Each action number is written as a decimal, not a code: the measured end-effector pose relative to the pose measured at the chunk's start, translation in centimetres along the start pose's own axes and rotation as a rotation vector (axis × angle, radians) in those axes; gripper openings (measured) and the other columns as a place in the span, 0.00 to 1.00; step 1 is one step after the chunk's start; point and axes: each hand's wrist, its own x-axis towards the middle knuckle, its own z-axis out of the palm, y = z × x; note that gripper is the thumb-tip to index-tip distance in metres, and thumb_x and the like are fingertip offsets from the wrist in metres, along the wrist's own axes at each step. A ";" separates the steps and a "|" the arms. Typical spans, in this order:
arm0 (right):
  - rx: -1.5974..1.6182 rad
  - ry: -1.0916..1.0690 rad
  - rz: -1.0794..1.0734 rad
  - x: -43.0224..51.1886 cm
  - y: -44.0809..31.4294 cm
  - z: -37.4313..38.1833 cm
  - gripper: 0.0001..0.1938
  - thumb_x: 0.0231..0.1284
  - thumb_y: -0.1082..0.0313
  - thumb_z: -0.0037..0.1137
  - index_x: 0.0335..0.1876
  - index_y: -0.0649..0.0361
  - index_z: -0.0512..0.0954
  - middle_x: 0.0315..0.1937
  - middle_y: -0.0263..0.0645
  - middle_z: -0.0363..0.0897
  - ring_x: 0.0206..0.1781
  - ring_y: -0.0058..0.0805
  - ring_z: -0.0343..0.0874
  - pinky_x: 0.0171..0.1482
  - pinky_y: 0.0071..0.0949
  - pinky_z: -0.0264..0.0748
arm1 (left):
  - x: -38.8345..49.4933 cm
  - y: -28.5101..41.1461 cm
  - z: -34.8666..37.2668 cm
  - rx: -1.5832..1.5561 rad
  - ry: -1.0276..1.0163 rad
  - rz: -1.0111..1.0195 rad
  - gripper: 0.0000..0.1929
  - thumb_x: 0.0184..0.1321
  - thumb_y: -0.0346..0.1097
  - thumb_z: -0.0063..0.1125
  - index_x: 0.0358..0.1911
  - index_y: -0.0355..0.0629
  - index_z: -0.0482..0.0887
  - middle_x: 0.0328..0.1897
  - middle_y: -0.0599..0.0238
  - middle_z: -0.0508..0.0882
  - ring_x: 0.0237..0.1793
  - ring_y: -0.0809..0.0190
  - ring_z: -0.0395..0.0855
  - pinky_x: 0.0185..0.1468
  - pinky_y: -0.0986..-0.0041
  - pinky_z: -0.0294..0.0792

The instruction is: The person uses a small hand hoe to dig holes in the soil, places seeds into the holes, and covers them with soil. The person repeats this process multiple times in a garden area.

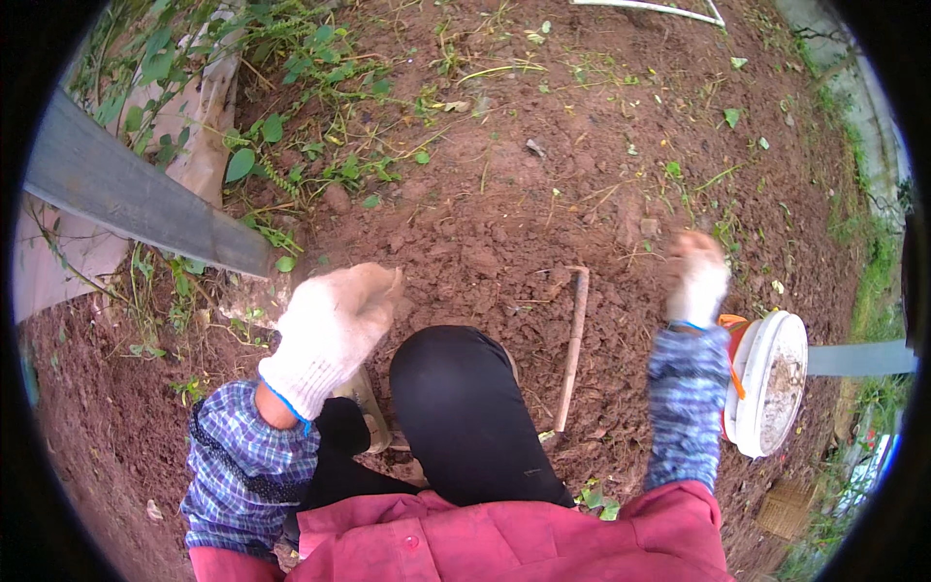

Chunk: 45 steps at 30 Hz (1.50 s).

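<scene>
My left hand [331, 331], in a white knitted glove with a blue hem, hovers over the reddish soil beside my left knee. Its fingers are drawn together, and whether anything lies inside them is hidden. Out to the right is my right hand [700, 280], gloved the same way and blurred by motion. Its fingers look curled, with nothing clearly visible in them. On the turned soil [465, 269] between the hands lies a thin wooden handle [574, 356] with a short bent far end, apart from both hands.
A red bucket [736, 342] with a soil-smeared white lid [782, 385] stands beside my right forearm. Grey posts rise at the left [160, 193] and right [862, 358]. Weeds [327, 160] grow ahead left, near a pale sheet [69, 254]. A white pipe [647, 6] lies far ahead.
</scene>
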 end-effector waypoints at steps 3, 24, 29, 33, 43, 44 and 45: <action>-0.276 0.376 -0.332 0.4 -6.1 -8.9 0.09 0.63 0.67 0.59 0.44 0.62 0.79 0.26 0.29 0.77 0.23 0.13 0.69 0.24 0.13 0.64 | -0.5 0.3 0.1 0.006 0.000 0.038 0.11 0.53 0.30 0.58 0.40 0.39 0.84 0.34 0.52 0.85 0.35 0.51 0.84 0.41 0.67 0.74; -0.832 -0.379 -0.026 -10.8 11.7 2.5 0.11 0.58 0.63 0.48 0.36 0.57 0.82 0.35 0.45 0.84 0.42 0.43 0.83 0.47 0.37 0.78 | 1.2 -0.8 0.1 -0.163 0.046 -0.114 0.08 0.56 0.33 0.55 0.35 0.39 0.83 0.28 0.61 0.83 0.29 0.65 0.80 0.37 0.73 0.72; -1.223 -0.607 0.027 -10.6 18.5 10.0 0.13 0.64 0.63 0.42 0.38 0.60 0.79 0.36 0.50 0.83 0.44 0.48 0.83 0.47 0.44 0.78 | 1.5 -1.7 1.0 -0.101 0.037 -0.200 0.07 0.58 0.36 0.58 0.36 0.44 0.85 0.30 0.56 0.85 0.33 0.56 0.86 0.39 0.70 0.75; -1.281 -0.604 0.049 -9.8 21.0 10.7 0.11 0.63 0.62 0.46 0.40 0.59 0.78 0.35 0.50 0.83 0.43 0.48 0.83 0.45 0.44 0.79 | 2.1 -0.2 1.1 0.019 0.049 -0.152 0.07 0.57 0.36 0.59 0.37 0.45 0.85 0.32 0.56 0.86 0.35 0.51 0.86 0.40 0.67 0.76; -1.625 -0.871 -0.255 -9.0 22.6 10.3 0.11 0.57 0.63 0.50 0.30 0.58 0.83 0.27 0.44 0.84 0.31 0.39 0.85 0.32 0.39 0.81 | 1.3 -0.3 0.7 0.021 -0.018 -0.155 0.09 0.54 0.33 0.58 0.37 0.40 0.84 0.33 0.56 0.85 0.36 0.56 0.84 0.43 0.69 0.74; -1.528 -0.805 -0.342 -9.3 22.0 10.2 0.12 0.55 0.62 0.51 0.26 0.59 0.82 0.24 0.44 0.83 0.27 0.39 0.84 0.28 0.37 0.80 | 1.2 -0.1 0.5 0.019 -0.020 -0.182 0.09 0.54 0.33 0.58 0.37 0.40 0.84 0.33 0.56 0.85 0.36 0.56 0.84 0.43 0.69 0.74; -1.547 -0.798 -0.368 -9.2 22.1 9.7 0.12 0.55 0.62 0.51 0.26 0.59 0.82 0.24 0.45 0.82 0.28 0.40 0.84 0.29 0.37 0.80 | 1.1 0.2 0.3 0.023 -0.031 -0.192 0.09 0.54 0.34 0.58 0.37 0.40 0.84 0.33 0.56 0.85 0.36 0.56 0.84 0.43 0.69 0.74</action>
